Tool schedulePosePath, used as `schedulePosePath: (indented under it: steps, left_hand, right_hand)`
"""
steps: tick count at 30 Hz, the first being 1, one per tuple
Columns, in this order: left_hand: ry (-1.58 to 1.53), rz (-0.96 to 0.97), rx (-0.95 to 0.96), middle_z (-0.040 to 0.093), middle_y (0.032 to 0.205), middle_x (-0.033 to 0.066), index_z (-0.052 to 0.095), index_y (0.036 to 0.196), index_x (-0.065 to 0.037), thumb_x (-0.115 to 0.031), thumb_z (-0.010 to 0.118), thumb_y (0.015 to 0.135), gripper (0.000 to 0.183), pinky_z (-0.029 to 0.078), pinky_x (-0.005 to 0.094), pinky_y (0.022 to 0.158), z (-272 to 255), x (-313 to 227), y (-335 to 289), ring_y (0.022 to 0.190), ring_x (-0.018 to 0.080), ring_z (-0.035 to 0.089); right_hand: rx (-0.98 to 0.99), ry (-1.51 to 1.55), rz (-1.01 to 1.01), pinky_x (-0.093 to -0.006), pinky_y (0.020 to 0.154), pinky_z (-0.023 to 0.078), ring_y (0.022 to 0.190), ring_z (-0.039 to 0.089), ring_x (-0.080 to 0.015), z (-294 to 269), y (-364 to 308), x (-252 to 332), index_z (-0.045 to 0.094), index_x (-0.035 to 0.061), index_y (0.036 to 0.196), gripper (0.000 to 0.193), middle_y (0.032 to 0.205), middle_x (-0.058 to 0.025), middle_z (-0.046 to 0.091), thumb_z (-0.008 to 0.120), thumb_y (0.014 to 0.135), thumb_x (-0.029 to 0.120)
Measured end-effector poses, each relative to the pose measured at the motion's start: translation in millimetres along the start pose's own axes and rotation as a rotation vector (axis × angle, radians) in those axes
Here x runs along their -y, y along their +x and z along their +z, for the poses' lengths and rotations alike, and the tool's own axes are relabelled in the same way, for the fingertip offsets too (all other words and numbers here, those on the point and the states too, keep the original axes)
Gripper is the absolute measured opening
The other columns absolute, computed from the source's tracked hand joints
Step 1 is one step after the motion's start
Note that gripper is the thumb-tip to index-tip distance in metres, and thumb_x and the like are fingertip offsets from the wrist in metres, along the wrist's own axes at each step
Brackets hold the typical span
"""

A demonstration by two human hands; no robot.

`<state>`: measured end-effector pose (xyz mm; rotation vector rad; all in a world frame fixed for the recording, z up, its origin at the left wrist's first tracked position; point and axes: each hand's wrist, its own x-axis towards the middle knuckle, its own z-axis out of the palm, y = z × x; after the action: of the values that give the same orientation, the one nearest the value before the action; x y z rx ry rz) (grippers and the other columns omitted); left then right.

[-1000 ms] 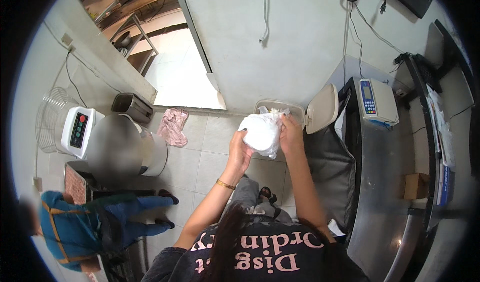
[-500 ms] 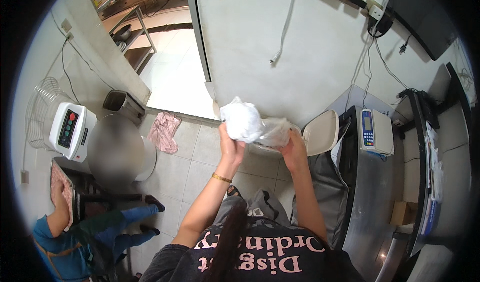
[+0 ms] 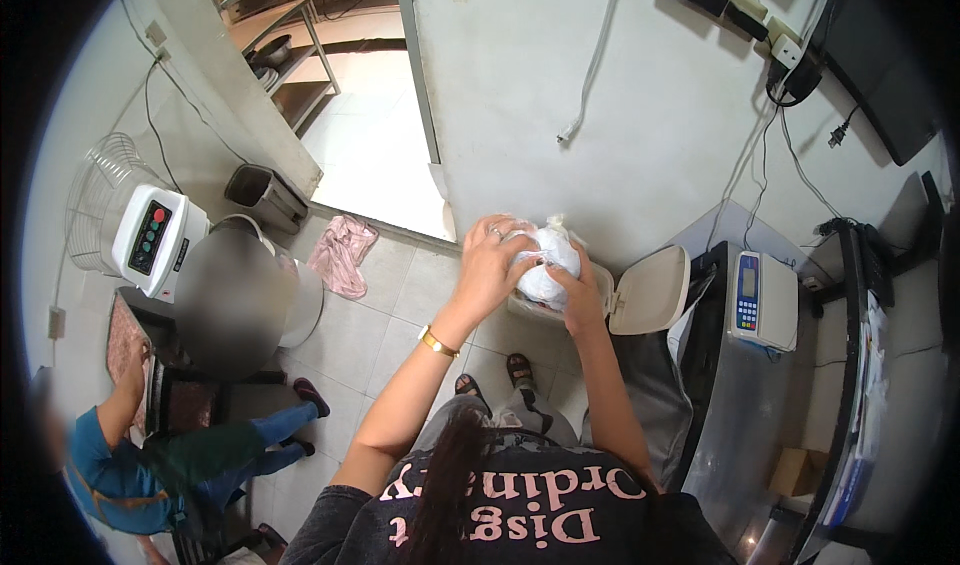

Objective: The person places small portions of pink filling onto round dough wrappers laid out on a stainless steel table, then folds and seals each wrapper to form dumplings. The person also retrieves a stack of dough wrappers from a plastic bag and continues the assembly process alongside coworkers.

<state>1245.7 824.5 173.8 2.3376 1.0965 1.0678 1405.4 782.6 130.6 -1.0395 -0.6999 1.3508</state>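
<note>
Both hands hold a round white bundle (image 3: 547, 277), wrapped in what looks like thin clear plastic with a gathered tuft on top. My left hand (image 3: 488, 270) lies over its left side, fingers curled and thumb pressed into it. A gold bracelet or watch circles that wrist. On the right side my right hand (image 3: 583, 300) grips the bundle with its thumb forward. Directly below is a cream bin (image 3: 602, 283), whose raised lid (image 3: 652, 290) leans to the right. The bundle and hands hide most of the bin's mouth.
A digital scale (image 3: 764, 300) stands on a steel counter (image 3: 745, 405) at the right. To the left are a pink cloth (image 3: 343, 257) on the floor, a grey bin (image 3: 265, 197), and a white machine (image 3: 157, 243). A co-worker in blue (image 3: 120, 455) works over a tray at lower left.
The loose clear plastic that stretched toward my right hand is now around the white bundle. My left hand has turned over onto it, and the bundle has shifted right, over the bin.
</note>
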Motion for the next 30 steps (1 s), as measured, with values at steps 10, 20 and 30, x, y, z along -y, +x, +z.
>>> schedulePosePath:
  steps: [10, 20, 30]
  left_hand:
    - [-0.308, -0.083, 0.082, 0.063, 0.088, 0.0102, 0.062, 0.09, -0.003, -0.012, 0.063, 0.081, 0.013, 0.044, 0.0347, 0.084, -23.6, -5.8, 10.3, 0.087, 0.0248, 0.06]
    - [-0.334, -0.6, 0.233, 0.059, 0.106, 0.0191, 0.044, 0.126, 0.002, -0.031, 0.063, 0.085, 0.056, 0.051, 0.0349, 0.077, 31.6, -16.8, 23.0, 0.09, 0.0268, 0.063]
    - [-1.28, -0.814, 0.083, 0.039, 0.136, 0.0152, 0.018, 0.142, -0.006, -0.03, 0.064, 0.085, 0.077, 0.048, 0.04, 0.093, 65.4, 6.0, 26.7, 0.121, 0.0262, 0.047]
  right_hand:
    - [-0.129, 0.596, 0.168, -0.0421, 0.097, 0.041, 0.115, 0.051, -0.0257, -46.1, 43.3, -15.2, 0.045, 0.0043, 0.128, 0.044, 0.125, -0.0108, 0.053, 0.05, 0.091, 0.028]
    - [-0.158, 0.312, 0.092, -0.0338, 0.09, 0.044, 0.106, 0.056, -0.021, -35.8, 66.8, 5.9, 0.053, -0.0018, 0.118, 0.045, 0.117, -0.0108, 0.057, 0.049, 0.094, 0.035]
    - [-0.134, 0.13, 0.033, -0.0357, 0.088, 0.045, 0.1, 0.058, -0.0216, -26.6, 71.7, 43.0, 0.054, -0.0038, 0.115, 0.039, 0.111, -0.0123, 0.06, 0.05, 0.093, 0.029]
